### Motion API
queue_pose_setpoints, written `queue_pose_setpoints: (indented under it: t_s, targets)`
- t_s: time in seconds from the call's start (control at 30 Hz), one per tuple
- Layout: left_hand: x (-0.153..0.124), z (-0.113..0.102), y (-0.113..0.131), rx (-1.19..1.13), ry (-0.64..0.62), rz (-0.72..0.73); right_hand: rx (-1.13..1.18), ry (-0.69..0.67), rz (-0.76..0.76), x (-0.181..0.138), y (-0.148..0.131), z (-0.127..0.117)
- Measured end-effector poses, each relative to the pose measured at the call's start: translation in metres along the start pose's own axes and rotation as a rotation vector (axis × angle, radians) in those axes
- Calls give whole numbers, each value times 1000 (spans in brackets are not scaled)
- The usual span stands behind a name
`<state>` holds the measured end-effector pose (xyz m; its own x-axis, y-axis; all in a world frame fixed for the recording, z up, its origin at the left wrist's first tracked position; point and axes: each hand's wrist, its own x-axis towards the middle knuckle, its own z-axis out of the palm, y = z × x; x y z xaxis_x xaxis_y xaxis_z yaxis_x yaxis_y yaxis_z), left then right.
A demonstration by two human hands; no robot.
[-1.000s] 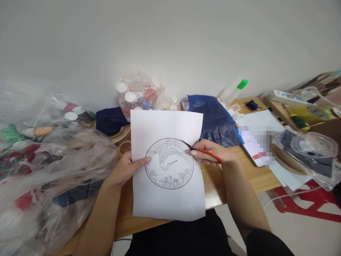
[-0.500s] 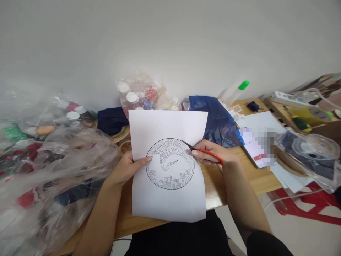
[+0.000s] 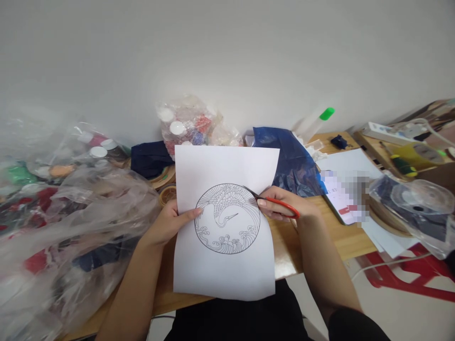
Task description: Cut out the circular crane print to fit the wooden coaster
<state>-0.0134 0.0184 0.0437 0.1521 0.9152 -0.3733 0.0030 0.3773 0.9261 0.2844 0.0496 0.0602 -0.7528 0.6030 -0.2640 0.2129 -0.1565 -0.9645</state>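
Note:
I hold a white sheet of paper [image 3: 227, 265] upright over the wooden table [image 3: 341, 237]. A round line drawing of a crane above waves [image 3: 227, 219] is printed on it. My left hand [image 3: 169, 225] pinches the sheet's left edge, thumb on the drawing's rim. My right hand [image 3: 282, 203] is closed on red-handled scissors [image 3: 280, 204], whose dark blades touch the paper at the circle's upper right edge.
Clear plastic bags [image 3: 71, 222] full of supplies crowd the left. A bag of small pots [image 3: 186, 124], dark cloth [image 3: 149, 158] and blue carbon paper [image 3: 289, 161] lie behind the sheet. Papers [image 3: 346, 163], a plastic container [image 3: 417, 203] and a green-capped tube [image 3: 316, 121] sit right.
The sheet has turned slightly and its top right corner has shifted to the right. Both hands stay in almost the same place.

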Motion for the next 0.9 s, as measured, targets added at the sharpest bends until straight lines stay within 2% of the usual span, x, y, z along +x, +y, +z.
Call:
queue_pose_setpoints:
  t_s: [0.23, 0.9]
  targets:
    - [-2, 1, 3, -12, 8, -56, 32, -12, 17, 1, -3, 1]
    - [-1, -1, 0, -57, -56, -41, 65, 25, 60, 1, -3, 2]
